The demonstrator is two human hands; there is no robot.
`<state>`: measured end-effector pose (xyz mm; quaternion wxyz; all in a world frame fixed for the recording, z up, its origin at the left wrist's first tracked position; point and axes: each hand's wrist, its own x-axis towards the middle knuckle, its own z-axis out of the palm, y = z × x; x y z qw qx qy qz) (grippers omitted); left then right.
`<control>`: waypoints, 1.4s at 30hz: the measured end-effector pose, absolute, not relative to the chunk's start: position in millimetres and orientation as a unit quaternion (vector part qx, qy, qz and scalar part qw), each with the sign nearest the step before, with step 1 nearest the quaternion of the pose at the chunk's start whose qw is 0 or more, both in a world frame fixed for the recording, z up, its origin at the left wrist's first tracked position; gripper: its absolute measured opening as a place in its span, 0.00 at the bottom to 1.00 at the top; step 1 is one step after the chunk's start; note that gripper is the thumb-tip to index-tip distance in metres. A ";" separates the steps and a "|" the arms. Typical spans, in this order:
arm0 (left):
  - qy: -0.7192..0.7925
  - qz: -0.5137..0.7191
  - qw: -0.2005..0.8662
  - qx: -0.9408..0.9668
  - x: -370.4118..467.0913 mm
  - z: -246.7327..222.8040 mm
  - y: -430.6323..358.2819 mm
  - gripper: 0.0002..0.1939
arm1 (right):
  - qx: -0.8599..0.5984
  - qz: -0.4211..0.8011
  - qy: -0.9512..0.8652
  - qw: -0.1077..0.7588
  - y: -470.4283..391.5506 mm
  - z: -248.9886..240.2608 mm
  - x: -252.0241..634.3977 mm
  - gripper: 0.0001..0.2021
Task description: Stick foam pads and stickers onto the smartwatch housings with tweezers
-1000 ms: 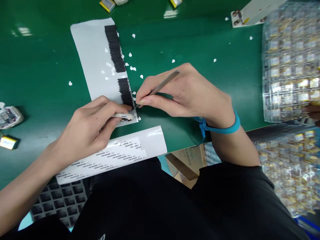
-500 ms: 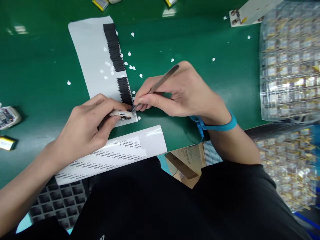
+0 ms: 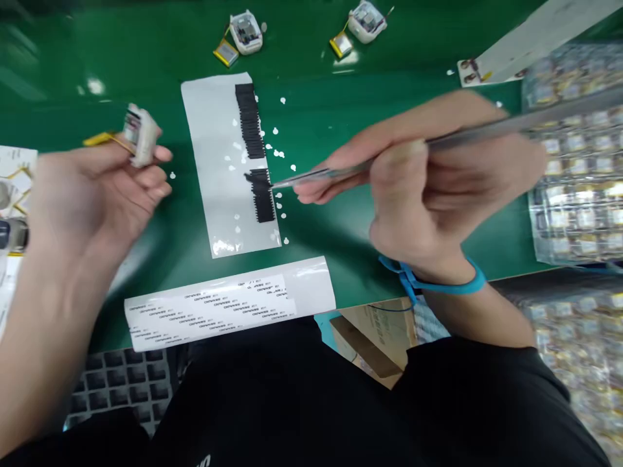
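I hold the tweezers (image 3: 389,159) pinched in my right hand (image 3: 438,188), and their tips sit right at the column of black strips (image 3: 257,152) on the white backing sheet (image 3: 214,162). The tips look closed, but whether they already have a strip between them I cannot tell; the point is too small and my hand is blurred. My left hand (image 3: 92,194) is off to the left of the sheet, well apart from it, with the small white device (image 3: 140,135) gripped at my fingertips and its yellow cell (image 3: 100,139) dangling on thin leads.

The risks, as I judge them: nothing presses the sheet down, so a pull on a strip could lift or slide the whole sheet across the green bench (image 3: 389,84), and the strip could tear or curl onto itself. If the tips bite too wide, I may catch two strips at once. White paper dots (image 3: 278,154) lie scattered just right of the sheet and could stick to an exposed adhesive face. The device is held only at my fingertips, so it could twist, and the hanging cell could strain its leads. The label strip (image 3: 228,305) lies just below the sheet, near my wrist, and could be swept off.
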<state>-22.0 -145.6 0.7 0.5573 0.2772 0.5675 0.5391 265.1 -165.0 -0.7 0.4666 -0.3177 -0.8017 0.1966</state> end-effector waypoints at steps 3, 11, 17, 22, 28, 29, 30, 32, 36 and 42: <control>0.552 0.507 0.607 0.262 0.3 7.2 -155.4 0.20 | -0.284 0.218 -0.777 0.518 -170.9 -10.1 252.8 0.09; 0.521 0.473 0.607 0.370 11.5 -9.7 -180.0 0.03 | -0.194 0.119 -0.904 0.363 -176.3 -0.3 261.4 0.08; 0.543 0.488 0.579 0.364 19.0 -8.1 -187.6 0.10 | -0.212 0.077 -0.915 0.333 -181.4 -1.2 256.1 0.09; 0.533 0.478 0.601 0.355 21.1 -4.8 -188.4 0.12 | -0.229 0.105 -0.907 0.337 -183.5 -4.9 252.2 0.05; 0.529 0.477 0.602 0.361 20.3 -7.3 -190.9 0.13 | -0.212 0.040 -0.927 0.306 -181.9 -9.0 253.5 0.07; 0.530 0.480 0.595 0.367 20.5 -7.9 -191.5 0.13 | -0.203 0.034 -0.931 0.303 -181.2 -10.4 253.7 0.07; 0.532 0.483 0.586 0.375 20.8 -8.6 -192.2 0.13 | -0.194 0.031 -0.933 0.302 -180.7 -11.8 253.9 0.07; 0.536 0.484 0.571 0.389 21.8 -9.4 -193.5 0.13 | -0.181 0.028 -0.934 0.307 -180.1 -14.3 253.9 0.07; 0.539 0.487 0.564 0.393 25.1 -9.2 -194.8 0.15 | -0.171 0.029 -0.931 0.322 -180.7 -16.2 253.8 0.08; 0.541 0.477 0.553 0.418 26.1 -6.2 -196.1 0.16 | -0.185 0.029 -0.938 0.291 -180.6 -16.6 256.1 0.07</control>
